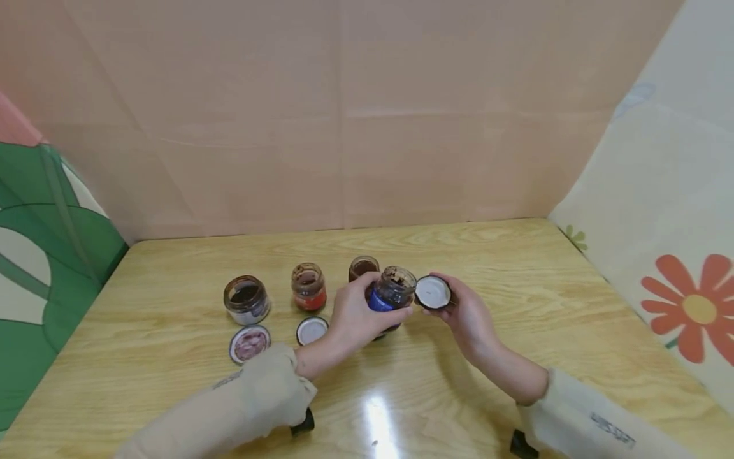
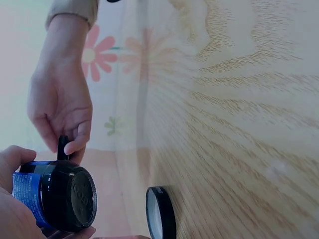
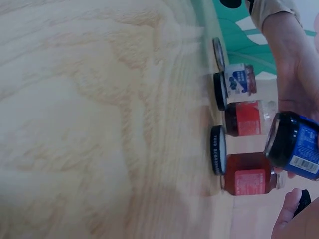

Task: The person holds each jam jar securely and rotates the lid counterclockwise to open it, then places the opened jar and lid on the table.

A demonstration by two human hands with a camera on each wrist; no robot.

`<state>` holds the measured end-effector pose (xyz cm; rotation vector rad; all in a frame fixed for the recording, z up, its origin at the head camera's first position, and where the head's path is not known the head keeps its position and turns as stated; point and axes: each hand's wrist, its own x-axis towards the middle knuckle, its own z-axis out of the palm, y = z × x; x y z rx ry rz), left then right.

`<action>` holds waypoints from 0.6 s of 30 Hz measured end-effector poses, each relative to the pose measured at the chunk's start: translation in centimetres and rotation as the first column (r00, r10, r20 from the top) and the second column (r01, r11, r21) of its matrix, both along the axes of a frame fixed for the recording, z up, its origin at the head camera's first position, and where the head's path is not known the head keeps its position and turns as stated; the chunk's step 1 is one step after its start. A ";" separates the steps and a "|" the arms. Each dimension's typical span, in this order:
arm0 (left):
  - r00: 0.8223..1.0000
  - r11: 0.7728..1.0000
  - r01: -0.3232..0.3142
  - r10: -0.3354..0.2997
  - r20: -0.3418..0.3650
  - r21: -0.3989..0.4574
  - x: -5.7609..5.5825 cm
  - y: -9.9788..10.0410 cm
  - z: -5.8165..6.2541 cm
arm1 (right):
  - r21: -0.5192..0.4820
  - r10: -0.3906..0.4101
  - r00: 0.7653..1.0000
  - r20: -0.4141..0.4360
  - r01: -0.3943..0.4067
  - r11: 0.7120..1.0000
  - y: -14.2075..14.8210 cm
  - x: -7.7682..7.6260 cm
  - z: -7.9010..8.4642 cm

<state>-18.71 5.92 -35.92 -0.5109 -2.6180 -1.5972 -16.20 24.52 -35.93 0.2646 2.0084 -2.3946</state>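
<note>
My left hand (image 1: 357,309) grips a glass jar (image 1: 395,290) with a blue label and dark contents, its mouth uncovered. The jar is raised off the table and tilted; its dark base faces the left wrist view. Just right of its mouth, my right hand (image 1: 467,315) pinches a dark-rimmed lid (image 1: 432,292) by the edge, white inside turned to the head camera. In the head view lid and jar rim are very close; whether they touch I cannot tell. The right wrist view catches only a sliver of that lid (image 3: 303,200) beside the fingers.
Lidless jars stand to the left: a wide one (image 1: 246,301), a red-labelled one (image 1: 308,288) and a taller one (image 1: 364,264) partly behind the left hand. Lids lie before them: one pinkish inside (image 1: 250,344), one white inside (image 1: 312,331), another dark-edged lid (image 3: 218,149).
</note>
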 end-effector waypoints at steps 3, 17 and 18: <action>1.000 1.000 0.014 -0.014 -0.022 0.020 -0.1 0.4 -0.1 | 0.016 -0.012 1.000 0.009 0.012 1.000 0.4 0.1 -0.3; 1.000 1.000 0.016 -0.017 0.019 0.026 -0.8 2.5 -0.6 | 0.114 -0.065 0.995 0.077 0.056 0.992 2.0 0.5 -1.2; 1.000 1.000 0.013 -0.013 0.022 0.024 -0.9 2.7 -0.7 | 0.129 -0.069 0.994 0.086 0.058 0.990 2.2 0.5 -1.2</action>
